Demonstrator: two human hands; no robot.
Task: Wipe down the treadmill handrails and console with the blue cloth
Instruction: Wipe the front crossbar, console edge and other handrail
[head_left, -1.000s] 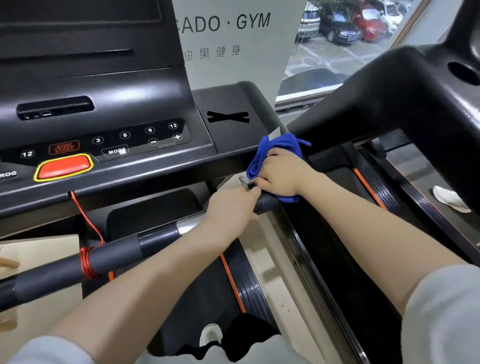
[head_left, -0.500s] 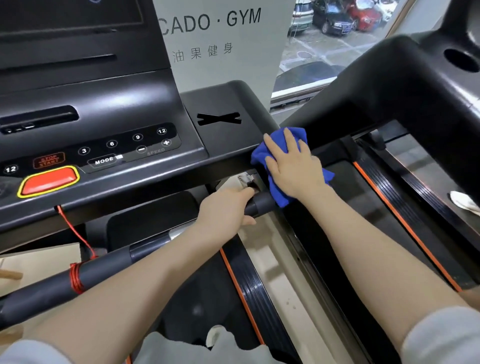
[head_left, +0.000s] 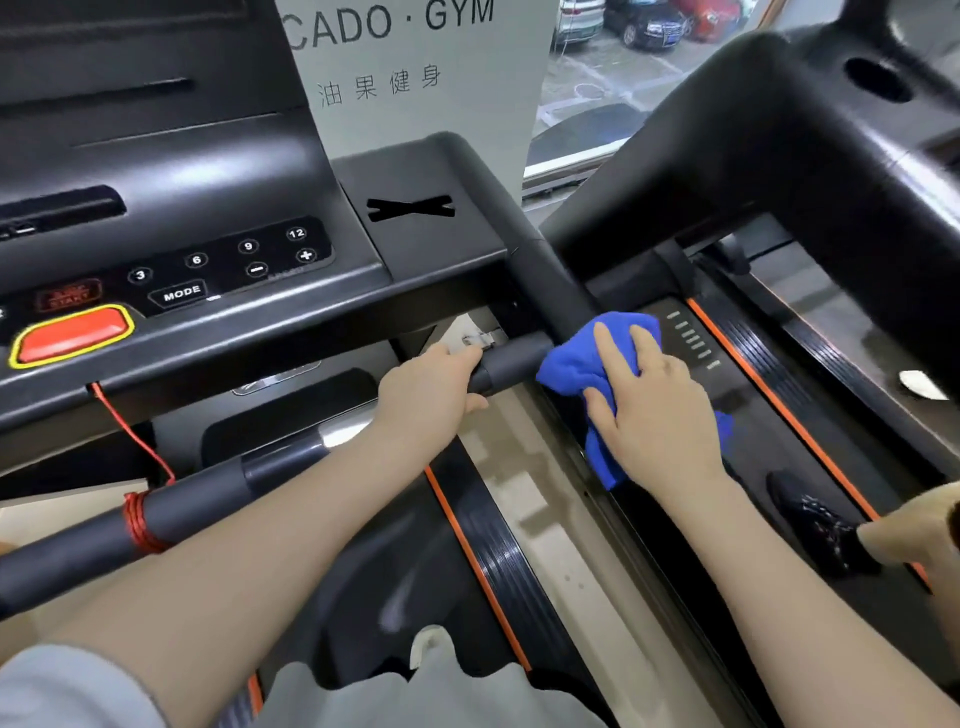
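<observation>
The blue cloth (head_left: 576, 369) is bunched over the right side handrail (head_left: 540, 265), where that rail slopes down from the console (head_left: 208, 218). My right hand (head_left: 649, 400) lies on top of the cloth with its fingers spread and fairly straight, pressing it onto the rail. My left hand (head_left: 431, 395) grips the dark front crossbar (head_left: 208, 493) near its right end, just left of the cloth. The rail beneath the cloth and hand is hidden.
A red coiled safety cord (head_left: 137, 525) wraps the crossbar at the left and runs up to the console by the red stop button (head_left: 72, 332). A second treadmill (head_left: 779, 156) stands close on the right, with a dark shoe (head_left: 821, 525) on its deck.
My right hand went from curled on the bunched cloth to flat on it, and has slid with the cloth down the right rail toward me. My left hand keeps its grip on the crossbar.
</observation>
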